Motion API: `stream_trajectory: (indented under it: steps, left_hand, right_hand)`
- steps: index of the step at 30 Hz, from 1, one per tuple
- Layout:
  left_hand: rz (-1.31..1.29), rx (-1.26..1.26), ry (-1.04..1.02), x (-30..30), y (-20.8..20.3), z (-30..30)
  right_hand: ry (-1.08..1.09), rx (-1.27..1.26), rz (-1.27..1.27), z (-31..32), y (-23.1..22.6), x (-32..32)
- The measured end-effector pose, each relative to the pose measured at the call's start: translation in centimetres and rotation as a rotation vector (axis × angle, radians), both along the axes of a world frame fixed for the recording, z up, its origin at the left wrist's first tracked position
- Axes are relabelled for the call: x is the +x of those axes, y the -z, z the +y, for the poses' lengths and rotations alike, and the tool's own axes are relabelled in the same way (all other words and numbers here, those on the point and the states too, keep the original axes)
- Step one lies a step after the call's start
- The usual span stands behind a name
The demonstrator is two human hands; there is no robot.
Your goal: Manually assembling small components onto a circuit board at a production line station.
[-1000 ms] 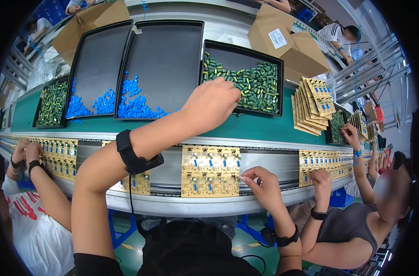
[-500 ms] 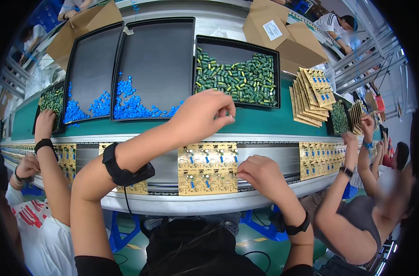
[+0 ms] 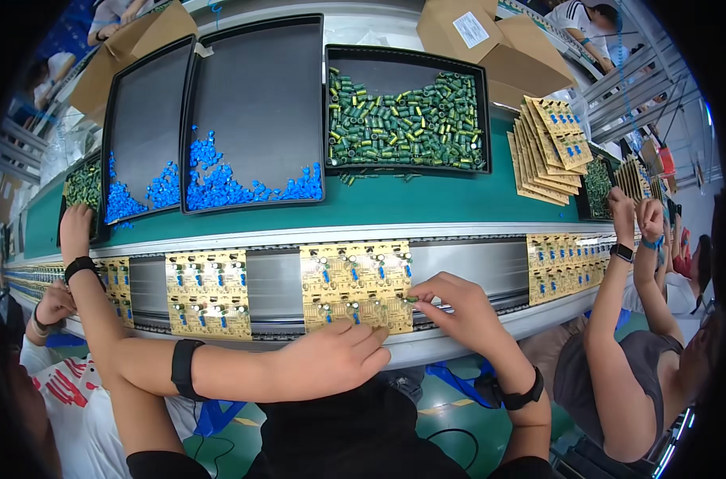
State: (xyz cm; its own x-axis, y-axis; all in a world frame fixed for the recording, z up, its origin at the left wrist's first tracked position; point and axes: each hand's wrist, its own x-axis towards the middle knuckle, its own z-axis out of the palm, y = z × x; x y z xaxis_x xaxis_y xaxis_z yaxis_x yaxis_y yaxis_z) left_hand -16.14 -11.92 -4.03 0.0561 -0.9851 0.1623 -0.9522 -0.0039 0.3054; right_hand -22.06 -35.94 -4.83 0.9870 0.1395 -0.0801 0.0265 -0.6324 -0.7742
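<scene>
A yellow circuit board (image 3: 355, 271) with blue and green parts lies on the grey conveyor (image 3: 475, 267) in front of me. My right hand (image 3: 459, 311) pinches a small green component (image 3: 412, 299) at the board's right edge. My left hand (image 3: 331, 359) rests curled against the board's near edge, fingers closed; whether anything is inside it is hidden. Behind the belt, a black tray (image 3: 407, 64) holds several green cylindrical components.
Two black trays (image 3: 251, 96) (image 3: 136, 128) of blue parts stand at the back left. More boards (image 3: 207, 291) (image 3: 562, 263) ride the belt. Stacked boards (image 3: 550, 140) and cardboard boxes (image 3: 491, 40) are at the back right. Co-workers' hands reach in at the left (image 3: 76, 223) and right (image 3: 638, 215).
My left hand came back from the green component tray down to the board's near edge. My right hand moved up to the board's right edge. The left co-worker reached to a tray.
</scene>
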Motion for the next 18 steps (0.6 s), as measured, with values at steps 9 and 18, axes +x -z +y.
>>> stream_trajectory:
  steps: [9,18]
  left_hand:
    - [-0.043,0.063,-0.046,-0.48,0.51,0.04]
    - [-0.021,0.09,-0.092,-0.51,0.61,0.22]
  right_hand:
    - [0.03,0.011,0.006,0.01,0.65,0.06]
    - [-0.173,-0.282,-0.306,0.77,0.38,0.57]
